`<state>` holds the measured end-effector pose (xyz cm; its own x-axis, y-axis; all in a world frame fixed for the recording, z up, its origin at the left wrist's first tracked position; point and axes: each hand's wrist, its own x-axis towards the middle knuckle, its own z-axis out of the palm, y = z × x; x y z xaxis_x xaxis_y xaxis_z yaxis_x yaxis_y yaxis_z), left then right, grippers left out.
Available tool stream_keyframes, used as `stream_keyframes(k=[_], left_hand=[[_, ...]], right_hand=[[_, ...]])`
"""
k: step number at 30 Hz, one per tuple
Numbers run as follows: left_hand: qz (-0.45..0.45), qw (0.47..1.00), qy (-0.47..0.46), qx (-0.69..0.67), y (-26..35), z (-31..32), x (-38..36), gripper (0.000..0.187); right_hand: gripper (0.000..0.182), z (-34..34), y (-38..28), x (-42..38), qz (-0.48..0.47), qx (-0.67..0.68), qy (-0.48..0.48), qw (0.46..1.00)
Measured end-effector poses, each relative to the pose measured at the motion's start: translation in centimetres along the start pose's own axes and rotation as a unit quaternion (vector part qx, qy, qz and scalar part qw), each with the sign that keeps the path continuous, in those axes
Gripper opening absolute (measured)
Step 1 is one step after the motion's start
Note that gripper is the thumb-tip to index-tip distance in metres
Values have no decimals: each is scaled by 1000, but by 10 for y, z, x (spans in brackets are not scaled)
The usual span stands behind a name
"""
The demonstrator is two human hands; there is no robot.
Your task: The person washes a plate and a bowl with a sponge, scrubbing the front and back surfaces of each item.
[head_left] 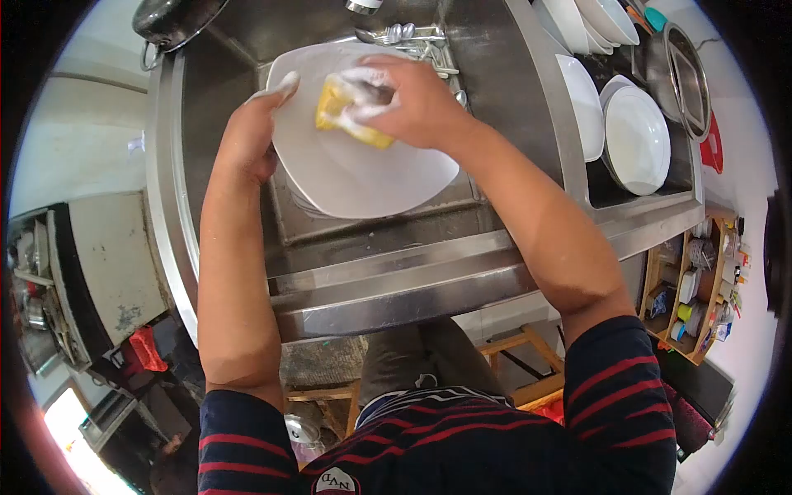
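Note:
A large white square plate (363,186) is held over the sink basin, tilted toward me. My left hand (257,128) grips its left edge, the soapy thumb lying over the rim and the other fingers hidden behind it. Against the plate's upper face, my right hand (412,103) presses a yellow sponge (330,107) covered in white suds, its fingers curled around it. Behind the plate, spoons and other cutlery (404,33) lie at the far side of the basin. More dishes show partly beneath the plate's lower left edge.
A steel sink rim (396,301) runs across in front of me. White plates (639,140) and bowls (606,21) sit in the right basin, with metal pans (676,74) beside them. A dark pot (173,21) stands at the upper left. Wooden shelves (689,289) are at the right.

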<state>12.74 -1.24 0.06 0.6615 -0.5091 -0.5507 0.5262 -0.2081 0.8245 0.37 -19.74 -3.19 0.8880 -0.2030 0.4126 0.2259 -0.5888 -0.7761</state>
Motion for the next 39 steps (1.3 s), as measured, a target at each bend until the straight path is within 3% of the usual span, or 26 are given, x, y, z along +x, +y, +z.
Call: stream_keyframes(k=[1,2,3,5,6,8,9,11,12,13,15,18,24,27,31,34,37,39], left_hand=[[6,1000,-7,2,3,6,-10,45],[13,1000,-15,5,6,9,-16,45],[13,1000,-15,5,6,8,-15,45],[15,1000,-13,8,5,8,-14,44],[14,1000,-13,7,5,6,-12,44],[8,1000,-13,4,6,0,-8,44],[10,1000,-11,2,6,0,-7,44],[19,999,39,18,6,-1,-6,44],[19,999,38,18,5,-1,-3,44],[18,999,30,7,3,-2,-1,44],[18,1000,23,-3,5,-1,-3,44],[32,999,3,-30,8,9,-15,43],[73,995,-61,23,2,29,-29,42],[83,990,-89,64,-10,28,-19,41],[106,981,-96,132,-11,28,-19,41],[111,981,-77,137,-5,32,-30,45],[128,978,-94,132,-7,27,-24,45],[92,981,-108,129,-8,22,-16,44]], right_hand=[[43,-1,2,2,-27,-58,15,998],[41,-7,15,4,79,-83,22,993],[41,-16,25,7,79,-83,22,993],[40,-34,39,8,155,-247,137,947],[40,-43,38,9,155,-248,136,947],[38,-58,30,18,253,-127,241,928],[38,-57,28,19,251,-126,239,929],[38,-54,23,16,196,22,240,950],[37,-47,22,13,165,-68,192,965],[40,-40,18,10,147,-36,133,980],[43,-25,11,6,10,-122,45,991],[46,-18,19,7,31,-211,75,974],[48,-12,9,4,140,-227,122,956],[48,-8,1,7,146,-195,134,961],[46,-1,-7,8,87,-135,96,982],[47,8,-16,6,-41,-95,133,986],[50,3,-6,8,-3,-105,115,988],[50,-6,3,9,12,-159,118,980]])
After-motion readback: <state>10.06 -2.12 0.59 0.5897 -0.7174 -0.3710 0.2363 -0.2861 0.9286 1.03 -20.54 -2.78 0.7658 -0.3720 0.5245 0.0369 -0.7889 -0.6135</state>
